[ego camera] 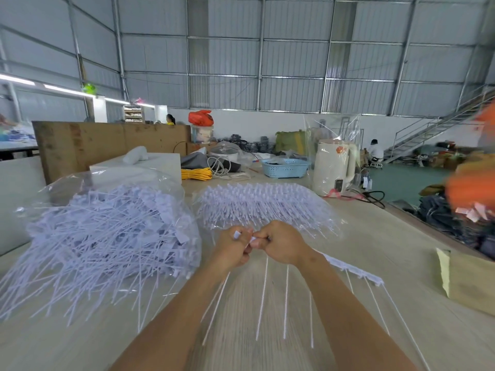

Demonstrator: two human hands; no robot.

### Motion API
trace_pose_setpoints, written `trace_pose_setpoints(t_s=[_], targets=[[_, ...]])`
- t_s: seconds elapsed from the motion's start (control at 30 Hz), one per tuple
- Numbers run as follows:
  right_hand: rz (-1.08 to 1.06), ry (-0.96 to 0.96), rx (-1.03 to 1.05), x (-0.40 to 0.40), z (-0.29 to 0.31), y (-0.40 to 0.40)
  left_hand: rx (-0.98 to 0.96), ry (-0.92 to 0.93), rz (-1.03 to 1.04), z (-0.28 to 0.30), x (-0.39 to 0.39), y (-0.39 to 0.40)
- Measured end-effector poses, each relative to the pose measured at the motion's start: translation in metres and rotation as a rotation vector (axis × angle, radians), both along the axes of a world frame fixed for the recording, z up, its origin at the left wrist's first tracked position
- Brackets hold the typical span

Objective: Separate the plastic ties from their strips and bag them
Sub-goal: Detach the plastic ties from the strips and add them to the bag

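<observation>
My left hand (231, 250) and my right hand (281, 243) meet at the table's middle, fingers curled. Between them they pinch the heads of white plastic ties (263, 295), whose thin tails hang down toward me. My right hand also holds the strip (353, 269), which runs off to the right with several ties still on it. A clear plastic bag (107, 236) heaped with loose separated ties lies at the left. Behind my hands a stack of unseparated tie strips (265, 204) rests on clear plastic.
The pale wooden table (401, 330) carries a white kettle (334, 167) wrapped in plastic, a blue basket (285, 167), yellow cord (195, 174) and a white box (150, 164) at the back. A cardboard box (471, 279) stands at the right edge. A blurred orange shape (471, 188) is at far right.
</observation>
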State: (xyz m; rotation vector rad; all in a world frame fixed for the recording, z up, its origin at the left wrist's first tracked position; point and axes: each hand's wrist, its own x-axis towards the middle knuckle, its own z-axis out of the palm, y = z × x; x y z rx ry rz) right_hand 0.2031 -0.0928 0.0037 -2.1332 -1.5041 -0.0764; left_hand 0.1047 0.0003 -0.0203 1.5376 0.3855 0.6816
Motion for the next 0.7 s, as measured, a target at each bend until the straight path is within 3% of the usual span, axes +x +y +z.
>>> trace_pose_setpoints(t_s=[0.23, 0.4, 0.6, 0.7], targets=[[0.004, -0.045, -0.054, 0.005, 0.017, -0.003, -0.035, -0.025, -0.069, 0.002, -0.003, 0.001], [0.032, 0.143, 0.126, 0.002, 0.017, 0.000, -0.016, -0.169, -0.007, 0.007, 0.000, 0.001], [0.029, 0.278, 0.088, 0.007, 0.010, 0.004, 0.202, -0.107, 0.028, 0.002, 0.002, 0.001], [0.070, 0.323, 0.062, 0.005, 0.009, 0.005, 0.214, -0.059, 0.096, 0.000, 0.004, 0.001]])
